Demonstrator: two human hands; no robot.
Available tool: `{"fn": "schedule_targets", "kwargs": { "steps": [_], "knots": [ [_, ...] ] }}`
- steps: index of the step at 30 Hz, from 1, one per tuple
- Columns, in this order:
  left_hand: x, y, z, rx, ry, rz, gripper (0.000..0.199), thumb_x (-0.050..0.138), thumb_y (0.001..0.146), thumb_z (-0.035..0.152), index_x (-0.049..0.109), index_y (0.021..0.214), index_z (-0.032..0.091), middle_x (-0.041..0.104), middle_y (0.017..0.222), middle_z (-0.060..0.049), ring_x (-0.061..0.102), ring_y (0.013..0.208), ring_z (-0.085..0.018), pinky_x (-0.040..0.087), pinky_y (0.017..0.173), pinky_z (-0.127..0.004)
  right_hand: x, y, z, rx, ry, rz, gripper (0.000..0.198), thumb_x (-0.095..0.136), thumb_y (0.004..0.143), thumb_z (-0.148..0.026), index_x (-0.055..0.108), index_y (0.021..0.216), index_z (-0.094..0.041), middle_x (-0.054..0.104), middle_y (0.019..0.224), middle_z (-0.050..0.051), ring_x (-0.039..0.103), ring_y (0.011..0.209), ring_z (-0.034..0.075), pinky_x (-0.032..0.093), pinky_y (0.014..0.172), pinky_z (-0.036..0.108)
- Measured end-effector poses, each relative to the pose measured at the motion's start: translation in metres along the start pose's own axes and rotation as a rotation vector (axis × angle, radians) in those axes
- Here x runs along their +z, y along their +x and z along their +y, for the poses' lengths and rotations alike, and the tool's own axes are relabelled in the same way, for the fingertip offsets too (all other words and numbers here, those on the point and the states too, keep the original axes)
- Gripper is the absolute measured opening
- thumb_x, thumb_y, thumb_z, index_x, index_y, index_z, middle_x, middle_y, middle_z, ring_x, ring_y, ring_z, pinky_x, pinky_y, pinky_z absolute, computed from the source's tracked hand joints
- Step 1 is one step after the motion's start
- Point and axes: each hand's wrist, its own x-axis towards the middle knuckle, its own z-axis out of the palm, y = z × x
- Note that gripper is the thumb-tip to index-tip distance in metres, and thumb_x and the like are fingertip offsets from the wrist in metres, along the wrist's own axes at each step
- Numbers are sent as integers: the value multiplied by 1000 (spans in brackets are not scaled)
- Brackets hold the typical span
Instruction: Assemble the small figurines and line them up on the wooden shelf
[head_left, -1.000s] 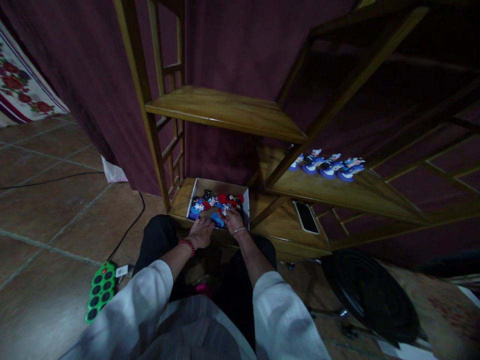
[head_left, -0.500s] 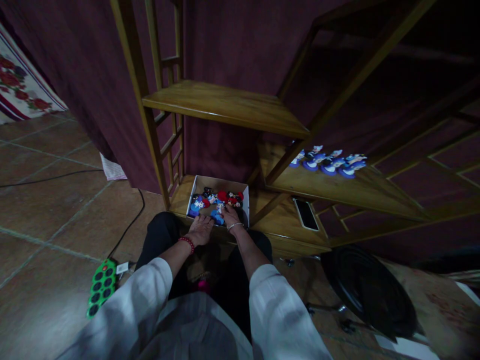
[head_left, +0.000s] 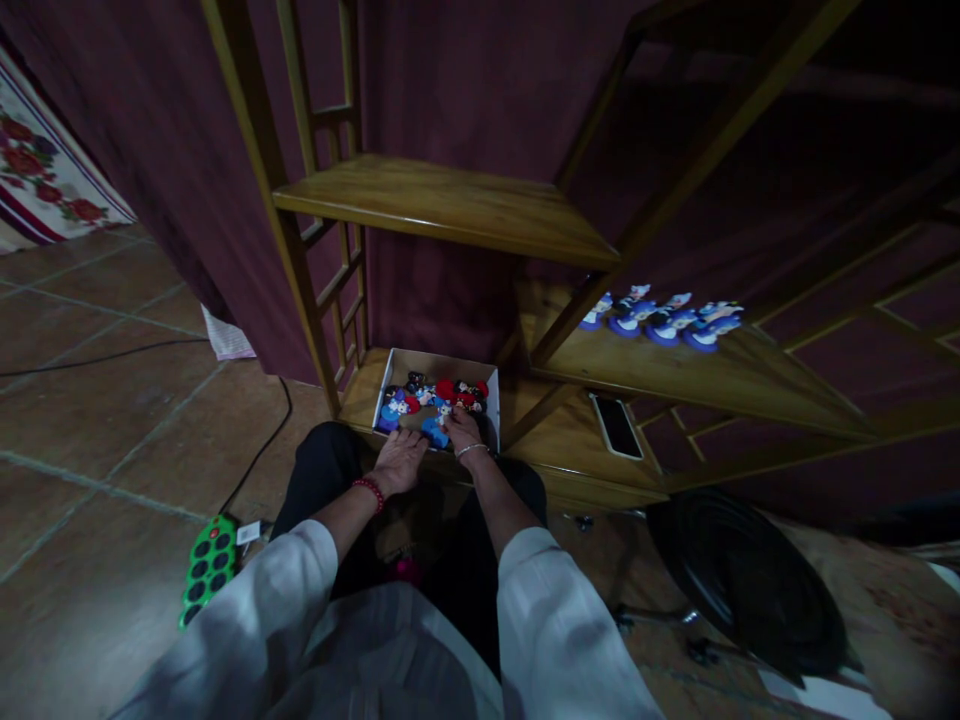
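Observation:
A shallow white box (head_left: 491,385) holds several small figurines in red, black, blue and white. My right hand (head_left: 463,432) reaches over its front right side. Its fingers are closed on a blue-and-white figurine (head_left: 435,430) with a round blue base, low in the box; the thumb's exact hold is hard to see. At the front edge of the box lies my left hand (head_left: 401,460), fingers stretched out flat and holding nothing. Just beyond it sits another figurine (head_left: 390,412) with a purple-blue base.
The box stands on the low wooden shelf (head_left: 360,400). More figurines (head_left: 671,320) with purple bases line a higher shelf on the right. Below them rests a phone (head_left: 617,426). A black round seat (head_left: 750,580) is at right, and a green power strip (head_left: 208,568) with a cable at left.
The view has shifted slightly. My right hand stays at the blue-based figurine with barely any movement, and my left hand remains at the box's front edge.

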Motion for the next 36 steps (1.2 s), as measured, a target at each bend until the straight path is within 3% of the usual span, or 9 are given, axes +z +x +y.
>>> {"fn": "schedule_targets", "kwargs": {
  "steps": [6, 13, 20, 26, 30, 36],
  "knots": [
    [-1, -1, -1, 2, -8, 8, 50, 53, 65, 20, 49, 115, 13, 50, 120, -13, 41, 110, -28, 29, 95, -41, 1, -8, -5, -41, 26, -21, 48, 58, 57, -20, 58, 105, -22, 56, 66, -5, 53, 59, 10, 48, 59, 23],
    [-1, 4, -3, -33, -66, 46, 38, 49, 72, 21, 55, 110, 17, 53, 121, -9, 44, 113, -25, 31, 97, -39, 2, -13, -11, -33, 48, -18, 46, 60, 56, -20, 58, 101, -21, 53, 64, -5, 53, 59, 10, 50, 60, 23],
    [-13, 18, -25, -148, -291, -38, 35, 40, 83, 24, 56, 114, 20, 61, 116, -4, 55, 106, -16, 40, 93, -25, 1, -9, -10, -8, 59, -8, 45, 60, 53, -19, 58, 98, -21, 55, 65, -5, 54, 60, 11, 51, 60, 24],
    [-9, 14, -44, -295, -258, 70, 30, 40, 85, 22, 61, 105, 20, 65, 109, -5, 59, 102, -16, 42, 91, -24, 1, -8, -8, -9, 3, 13, 44, 60, 53, -17, 59, 97, -21, 57, 68, -4, 54, 58, 11, 50, 58, 24],
    [-17, 11, -47, -349, -210, 142, 30, 38, 85, 20, 62, 103, 18, 66, 104, -9, 60, 99, -17, 43, 88, -25, 2, -9, -11, -12, -17, 19, 45, 59, 53, -17, 59, 97, -20, 55, 63, -5, 53, 54, 10, 49, 55, 23],
    [-38, 11, -41, -354, -51, -23, 31, 44, 80, 16, 59, 107, 15, 64, 103, -15, 61, 98, -23, 46, 83, -30, 1, -12, -14, -19, -34, -9, 45, 59, 53, -19, 58, 98, -21, 57, 63, -5, 53, 55, 11, 47, 53, 23]
  ]
}}
